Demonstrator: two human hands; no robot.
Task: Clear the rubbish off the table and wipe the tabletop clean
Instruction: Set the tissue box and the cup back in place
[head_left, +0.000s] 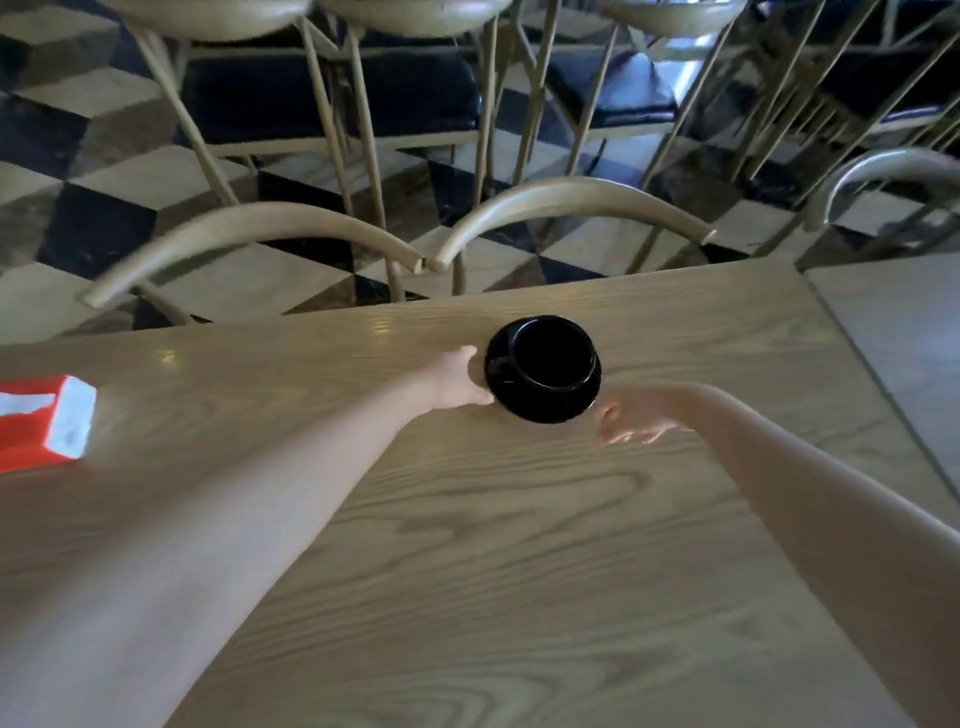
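Note:
A black cup (553, 356) stands on a black saucer (524, 402) near the far edge of the wooden table (467, 545). My left hand (457, 382) grips the saucer's left rim, thumb at its near edge. My right hand (631, 415) hovers just right of the saucer, fingers spread and blurred, holding nothing. I cannot tell whether it touches the saucer. A red and white box (44, 421) lies at the table's left edge.
Two curved wooden chair backs (249, 234) (571, 200) stand against the far side of the table. A second table (898, 332) adjoins on the right. More chairs and a checkered floor (93, 223) lie beyond.

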